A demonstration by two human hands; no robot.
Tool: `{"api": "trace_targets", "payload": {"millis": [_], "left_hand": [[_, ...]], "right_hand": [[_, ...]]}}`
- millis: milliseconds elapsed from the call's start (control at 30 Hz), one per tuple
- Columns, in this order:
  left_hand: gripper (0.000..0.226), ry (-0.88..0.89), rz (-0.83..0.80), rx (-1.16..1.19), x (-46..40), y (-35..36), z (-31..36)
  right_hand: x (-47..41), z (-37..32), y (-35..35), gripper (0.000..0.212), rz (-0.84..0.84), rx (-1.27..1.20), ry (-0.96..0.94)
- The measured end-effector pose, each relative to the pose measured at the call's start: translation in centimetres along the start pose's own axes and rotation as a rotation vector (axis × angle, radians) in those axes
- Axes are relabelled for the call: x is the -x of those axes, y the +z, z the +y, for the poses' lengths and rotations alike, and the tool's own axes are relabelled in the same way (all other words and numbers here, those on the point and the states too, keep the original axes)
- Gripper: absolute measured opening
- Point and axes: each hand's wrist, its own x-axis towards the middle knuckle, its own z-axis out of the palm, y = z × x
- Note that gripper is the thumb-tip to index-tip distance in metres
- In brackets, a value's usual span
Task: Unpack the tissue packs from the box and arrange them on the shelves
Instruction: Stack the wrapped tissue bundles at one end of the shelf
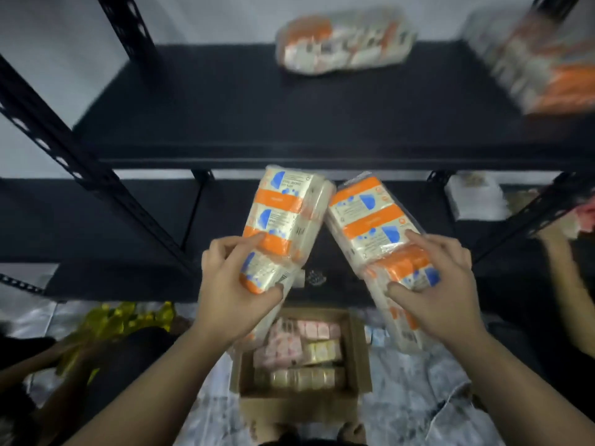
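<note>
left hand (225, 281) clamped on the near end of one orange-and-white tissue pack (283, 217), thumb under the end, fingers over the top face. right hand (441, 284) closed the same way on a second tissue pack (373, 230), index finger stretched along its printed face. both packs held up in the air, tilted toward each other, far corners touching or nearly so, in front of the lower shelf (96, 220) of a black metal rack. directly below, between the forearms, an open cardboard box (357, 349) on the floor, with more wrapped packs inside in pink and pale yellow tones. on the upper shelf (225, 107), a blurred bundle of orange packs (344, 43) lying near the back, and another bundle (547, 66) at the far right edge, also blurred. yellow crinkled plastic (119, 317) on the floor at left, beside another person's arm. pale sheeting spread over the floor (418, 397) around the box.
</note>
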Motion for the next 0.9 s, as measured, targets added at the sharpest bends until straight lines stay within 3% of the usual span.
{"api": "trace_targets", "payload": {"millis": [133, 267, 333, 400, 533, 900], "left_hand": [[0.051, 0.134, 0.064, 0.085, -1.3, -2.0, 2.6], [0.062, -0.071, 0.040, 0.402, -3.9, 1.1, 3.2], [0.056, -0.093, 0.128, 0.452, -6.9, 2.6, 3.1], [0.055, -0.069, 0.129, 0.427, -8.9, 2.9, 2.9], [0.063, -0.027, -0.019, 0.297, -6.8, 3.6, 1.1], [0.062, -0.179, -0.014, 0.273, -4.0, 4.9, -2.6]], "right_hand": [[-1.3, -1.3, -3.1, 0.078, 0.042, -0.035, -0.094], [-2.0, -1.4, -1.6, 0.072, 0.005, -0.158, -0.052], [-2.6, -1.4, 0.8, 0.068, -0.021, -0.181, -0.057], [-3.1, -1.0, 2.6, 0.068, -0.050, -0.186, -0.053], [-2.5, 0.7, 3.5, 0.063, -0.039, -0.168, 0.014], [-1.0, 3.4, 5.7, 0.066, -0.076, -0.101, 0.084]]}}
